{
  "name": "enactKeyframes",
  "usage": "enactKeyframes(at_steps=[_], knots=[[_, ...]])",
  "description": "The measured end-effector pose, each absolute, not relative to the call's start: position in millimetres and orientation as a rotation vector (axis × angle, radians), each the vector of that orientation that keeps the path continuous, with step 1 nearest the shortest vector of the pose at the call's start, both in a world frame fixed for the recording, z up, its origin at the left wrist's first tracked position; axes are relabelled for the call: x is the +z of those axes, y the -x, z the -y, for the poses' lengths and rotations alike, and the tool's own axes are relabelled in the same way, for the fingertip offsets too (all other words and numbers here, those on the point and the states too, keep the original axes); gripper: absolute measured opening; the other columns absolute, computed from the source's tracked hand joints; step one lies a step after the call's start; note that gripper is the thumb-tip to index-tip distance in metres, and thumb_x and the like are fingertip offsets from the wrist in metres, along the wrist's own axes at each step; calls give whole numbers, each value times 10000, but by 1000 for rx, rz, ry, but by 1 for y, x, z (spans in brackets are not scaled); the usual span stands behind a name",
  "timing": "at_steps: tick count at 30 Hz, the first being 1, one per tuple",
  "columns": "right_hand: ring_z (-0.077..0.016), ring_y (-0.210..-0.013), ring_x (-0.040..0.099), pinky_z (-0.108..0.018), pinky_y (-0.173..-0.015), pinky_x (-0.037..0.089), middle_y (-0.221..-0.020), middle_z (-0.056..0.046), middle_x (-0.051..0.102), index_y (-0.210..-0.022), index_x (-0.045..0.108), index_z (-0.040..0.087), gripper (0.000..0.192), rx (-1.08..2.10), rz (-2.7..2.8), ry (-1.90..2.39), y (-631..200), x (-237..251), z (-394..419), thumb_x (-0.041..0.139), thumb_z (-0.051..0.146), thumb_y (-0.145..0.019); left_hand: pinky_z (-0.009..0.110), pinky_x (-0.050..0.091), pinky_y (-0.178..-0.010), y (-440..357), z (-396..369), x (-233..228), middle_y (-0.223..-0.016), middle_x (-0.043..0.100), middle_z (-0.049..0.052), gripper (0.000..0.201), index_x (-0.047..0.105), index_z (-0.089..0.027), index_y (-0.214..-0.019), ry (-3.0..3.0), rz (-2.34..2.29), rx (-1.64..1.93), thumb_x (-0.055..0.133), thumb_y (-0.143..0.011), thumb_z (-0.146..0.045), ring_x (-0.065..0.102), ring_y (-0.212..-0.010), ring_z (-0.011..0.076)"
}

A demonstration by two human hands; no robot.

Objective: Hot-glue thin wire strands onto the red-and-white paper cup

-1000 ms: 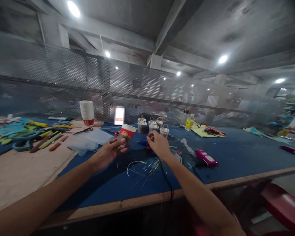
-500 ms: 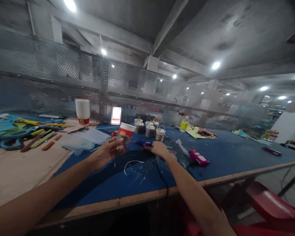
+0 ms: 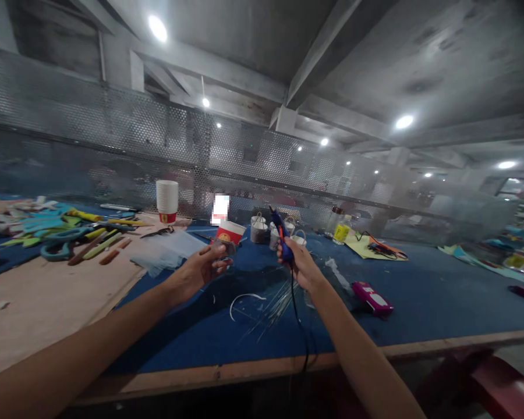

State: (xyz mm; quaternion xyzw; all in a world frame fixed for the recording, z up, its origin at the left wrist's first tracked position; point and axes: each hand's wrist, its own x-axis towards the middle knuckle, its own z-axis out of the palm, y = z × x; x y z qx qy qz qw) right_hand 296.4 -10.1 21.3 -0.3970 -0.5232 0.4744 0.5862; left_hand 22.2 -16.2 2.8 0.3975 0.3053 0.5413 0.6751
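My left hand (image 3: 199, 270) pinches a red-and-white paper cup (image 3: 231, 233) low on its side, and the cup leans to the right. Something greyish shows between the fingers at its lower end, too blurred to name. In my right hand (image 3: 300, 263) is a blue glue gun (image 3: 283, 238), raised off the table with its nozzle pointing up and its black cord (image 3: 297, 314) hanging down. Behind the glue gun stand several small pale buckets (image 3: 258, 228) with looped handles, some partly hidden by it. Thin wire-like strands (image 3: 282, 305) lie below my hands.
A stack of paper cups (image 3: 167, 198) stands at the back left. Scissors (image 3: 59, 244) and carving tools (image 3: 101, 243) lie on the wooden board (image 3: 65, 297). Clear plastic (image 3: 163, 250), a magenta device (image 3: 372, 298) and a yellow-labelled bottle (image 3: 342, 230) are on the blue table (image 3: 179, 343).
My right hand has lifted the glue gun off the table and turned it from lying flat to nozzle up. The cup stays in my left hand. The view has shifted left.
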Motion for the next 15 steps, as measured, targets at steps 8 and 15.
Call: enactKeyframes(at_steps=[8, 15], knots=[[-82, -470, 441, -215, -469, 389, -603, 47, 575, -988, 676, 173, 372, 1241, 1313, 762, -274, 25, 32, 777, 483, -809, 273, 577, -769, -20, 13, 0, -1075, 763, 75, 362, 749, -174, -1063, -925, -702, 1217, 910, -746, -242, 721, -829, 165], [-110, -486, 468, -258, -513, 415, -574, 35, 553, -990, 746, 172, 369, 741, 1634, 967, -265, 25, 48, 719, 526, -890, 269, 577, -762, -17, 13, 0, -1074, 783, 86, 326, 812, -171, -997, -945, -707, 1218, 923, -732, -325, 719, -864, 182]])
